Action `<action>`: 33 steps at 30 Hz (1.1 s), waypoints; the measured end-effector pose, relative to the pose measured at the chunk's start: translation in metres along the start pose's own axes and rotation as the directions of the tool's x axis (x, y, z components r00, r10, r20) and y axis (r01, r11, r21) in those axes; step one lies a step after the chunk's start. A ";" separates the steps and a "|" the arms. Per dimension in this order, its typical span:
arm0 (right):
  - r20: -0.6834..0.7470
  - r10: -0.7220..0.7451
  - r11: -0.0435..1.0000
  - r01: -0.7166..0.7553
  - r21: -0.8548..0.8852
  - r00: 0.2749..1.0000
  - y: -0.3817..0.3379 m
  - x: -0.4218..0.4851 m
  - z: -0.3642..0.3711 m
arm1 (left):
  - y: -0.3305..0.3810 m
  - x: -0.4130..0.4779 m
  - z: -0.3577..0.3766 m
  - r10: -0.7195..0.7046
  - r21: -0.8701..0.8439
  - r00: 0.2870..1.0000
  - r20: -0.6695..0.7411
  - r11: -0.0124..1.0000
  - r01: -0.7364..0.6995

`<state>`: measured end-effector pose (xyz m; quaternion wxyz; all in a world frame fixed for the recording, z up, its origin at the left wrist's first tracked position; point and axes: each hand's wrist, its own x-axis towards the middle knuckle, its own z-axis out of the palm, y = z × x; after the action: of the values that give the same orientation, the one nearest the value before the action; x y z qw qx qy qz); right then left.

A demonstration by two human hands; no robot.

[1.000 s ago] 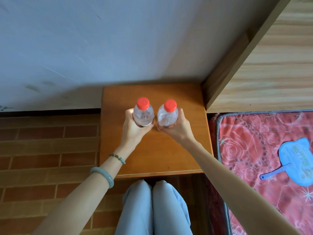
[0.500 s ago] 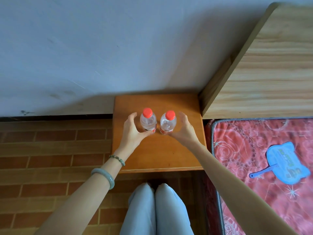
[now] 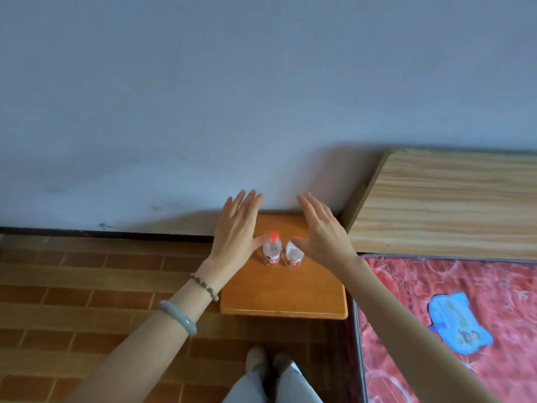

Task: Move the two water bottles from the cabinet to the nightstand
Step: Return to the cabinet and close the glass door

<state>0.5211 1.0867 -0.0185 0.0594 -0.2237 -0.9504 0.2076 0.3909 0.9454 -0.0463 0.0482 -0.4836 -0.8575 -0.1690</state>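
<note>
Two clear water bottles with red caps stand upright side by side on the orange wooden nightstand (image 3: 284, 295). The left bottle (image 3: 272, 251) and the right bottle (image 3: 293, 254) almost touch each other. My left hand (image 3: 236, 228) hovers above and to the left of them, fingers spread, holding nothing. My right hand (image 3: 322, 231) hovers above and to the right, also spread and empty; its thumb hides part of the right bottle's cap.
A pale wooden headboard (image 3: 441, 205) stands right of the nightstand. Below it lies a red patterned mattress (image 3: 453, 309) with a blue hand fan (image 3: 456, 327) on it. A grey wall (image 3: 232, 97) rises behind. Brick floor (image 3: 87, 286) spreads left; my legs (image 3: 273, 382) show at the bottom.
Both hands let go of the bottles and lifted away with fingers spread. The bottles stay on the nightstand. The view pulled back and up.
</note>
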 end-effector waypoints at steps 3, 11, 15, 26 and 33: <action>-0.029 -0.115 0.989 0.112 -0.101 0.993 -0.032 0.003 -0.025 | -0.002 -0.011 -0.040 -0.030 0.128 0.995 -0.097 0.991 0.043; 0.072 -0.448 0.873 0.453 -0.179 0.891 -0.118 0.010 -0.016 | -0.023 -0.095 -0.123 -0.411 0.319 0.882 -0.231 0.824 0.468; 0.167 -0.616 0.758 0.637 -0.142 0.770 -0.170 -0.003 -0.002 | -0.022 -0.158 -0.143 -0.594 0.303 0.753 -0.284 0.689 0.658; 0.246 -0.950 0.245 0.947 0.206 0.193 -0.313 -0.111 0.036 | 0.031 -0.350 -0.183 -0.835 0.181 0.197 -0.514 0.118 0.976; 0.276 -0.953 -0.041 0.957 0.287 -0.123 -0.395 -0.202 0.079 | 0.069 -0.455 -0.206 -0.811 0.095 -0.138 -0.569 -0.232 0.968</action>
<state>0.5272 0.6454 0.0726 -0.0050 0.5794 -0.8037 0.1354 0.6726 0.5389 0.0520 0.1594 0.3811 -0.9105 0.0159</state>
